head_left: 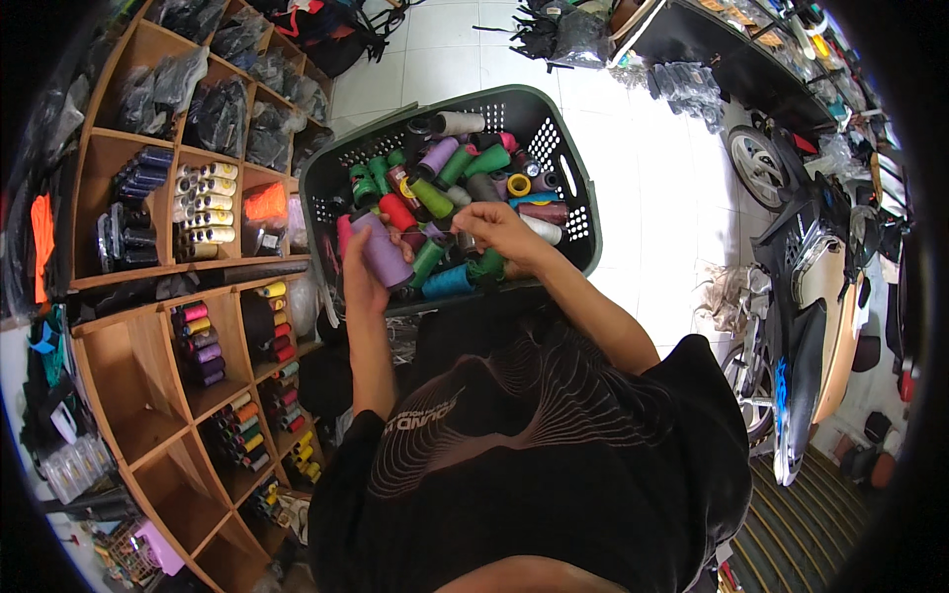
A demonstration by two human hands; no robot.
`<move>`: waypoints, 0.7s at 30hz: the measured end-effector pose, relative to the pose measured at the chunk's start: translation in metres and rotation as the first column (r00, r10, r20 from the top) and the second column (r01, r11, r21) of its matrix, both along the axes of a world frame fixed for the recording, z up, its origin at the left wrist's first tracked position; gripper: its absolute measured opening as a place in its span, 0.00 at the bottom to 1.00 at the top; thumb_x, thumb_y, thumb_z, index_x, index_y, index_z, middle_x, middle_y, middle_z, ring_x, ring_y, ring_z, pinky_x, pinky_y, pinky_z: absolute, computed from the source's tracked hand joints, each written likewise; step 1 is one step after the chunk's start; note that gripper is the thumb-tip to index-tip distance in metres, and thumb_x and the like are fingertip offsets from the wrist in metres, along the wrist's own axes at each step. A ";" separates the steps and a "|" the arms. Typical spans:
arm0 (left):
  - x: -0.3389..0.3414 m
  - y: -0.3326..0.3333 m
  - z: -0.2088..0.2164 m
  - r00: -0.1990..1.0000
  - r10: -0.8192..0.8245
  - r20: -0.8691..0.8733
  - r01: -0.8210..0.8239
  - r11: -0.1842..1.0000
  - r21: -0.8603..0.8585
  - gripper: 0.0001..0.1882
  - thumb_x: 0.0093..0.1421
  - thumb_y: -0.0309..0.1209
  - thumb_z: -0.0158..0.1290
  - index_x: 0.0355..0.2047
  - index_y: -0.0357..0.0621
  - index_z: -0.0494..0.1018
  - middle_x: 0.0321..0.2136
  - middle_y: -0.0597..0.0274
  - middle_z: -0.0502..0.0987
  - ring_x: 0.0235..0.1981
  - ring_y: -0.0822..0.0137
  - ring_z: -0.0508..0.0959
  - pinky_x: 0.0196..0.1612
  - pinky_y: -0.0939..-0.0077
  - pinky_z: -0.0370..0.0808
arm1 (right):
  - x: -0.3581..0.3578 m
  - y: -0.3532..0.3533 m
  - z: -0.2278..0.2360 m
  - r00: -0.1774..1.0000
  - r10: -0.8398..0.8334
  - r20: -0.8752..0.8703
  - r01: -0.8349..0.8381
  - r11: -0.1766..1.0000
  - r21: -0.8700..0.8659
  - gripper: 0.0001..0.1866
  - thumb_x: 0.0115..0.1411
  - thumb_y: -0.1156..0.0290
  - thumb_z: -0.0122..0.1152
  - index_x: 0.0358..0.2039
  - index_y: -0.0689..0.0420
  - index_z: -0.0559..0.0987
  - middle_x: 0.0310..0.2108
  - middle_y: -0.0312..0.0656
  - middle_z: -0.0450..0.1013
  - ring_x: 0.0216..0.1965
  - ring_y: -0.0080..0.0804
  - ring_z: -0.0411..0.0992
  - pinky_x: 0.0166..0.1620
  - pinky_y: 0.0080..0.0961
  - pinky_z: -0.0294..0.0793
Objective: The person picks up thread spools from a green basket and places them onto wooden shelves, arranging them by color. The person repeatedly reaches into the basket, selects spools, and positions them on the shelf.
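Wooden cubby shelves (148, 326) of thread stand left of a dark laundry basket (578, 198) heaped with coloured spools. Left hand (364, 272) is wrapped around a lilac spool (384, 249), held upright over the basket's near edge. Right hand (499, 232) hovers beside it, fingertips pinched together, perhaps on a thread end too fine to see. Both forearms angle up from the lap.

One head-worn fisheye view looks steeply down, close over the basket (568, 188), with shelves (148, 326) at left.
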State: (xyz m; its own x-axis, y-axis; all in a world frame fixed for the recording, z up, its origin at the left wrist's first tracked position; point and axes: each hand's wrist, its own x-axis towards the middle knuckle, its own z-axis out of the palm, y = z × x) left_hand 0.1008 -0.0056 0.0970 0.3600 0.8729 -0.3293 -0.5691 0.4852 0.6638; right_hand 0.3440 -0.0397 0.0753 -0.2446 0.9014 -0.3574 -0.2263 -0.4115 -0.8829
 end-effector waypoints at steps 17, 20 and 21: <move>0.009 0.007 -0.014 0.937 0.141 -0.321 -0.152 0.988 -0.008 0.23 0.65 0.45 0.49 0.50 0.38 0.67 0.32 0.55 0.76 0.24 0.56 0.79 0.32 0.64 0.77 | 0.049 0.000 0.021 0.862 -0.014 0.507 -0.062 0.989 0.133 0.14 0.64 0.61 0.65 0.38 0.62 0.83 0.30 0.41 0.79 0.34 0.23 0.74 0.39 0.25 0.72; 0.012 0.008 -0.015 0.854 0.217 -0.473 -0.177 0.976 0.128 0.22 0.67 0.42 0.51 0.52 0.38 0.67 0.34 0.56 0.76 0.27 0.61 0.80 0.34 0.70 0.77 | 0.053 -0.003 0.032 0.865 -0.020 0.502 -0.069 0.985 0.158 0.14 0.64 0.62 0.64 0.38 0.62 0.82 0.30 0.41 0.78 0.32 0.23 0.73 0.38 0.24 0.72; 0.014 0.008 -0.014 0.827 0.243 -0.507 -0.173 0.968 0.181 0.22 0.68 0.43 0.50 0.52 0.38 0.67 0.35 0.56 0.76 0.29 0.62 0.80 0.34 0.70 0.77 | 0.054 -0.004 0.033 0.865 -0.039 0.500 -0.064 0.980 0.187 0.14 0.64 0.62 0.64 0.37 0.62 0.82 0.29 0.41 0.78 0.32 0.23 0.73 0.37 0.24 0.72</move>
State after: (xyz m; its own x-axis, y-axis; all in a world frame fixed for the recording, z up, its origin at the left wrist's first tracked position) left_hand 0.1151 0.0023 0.0827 -0.0291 0.9529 -0.3017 -0.2000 0.2902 0.9358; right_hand 0.3983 -0.0440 0.1087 -0.0918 0.9623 -0.2559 0.2697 -0.2234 -0.9367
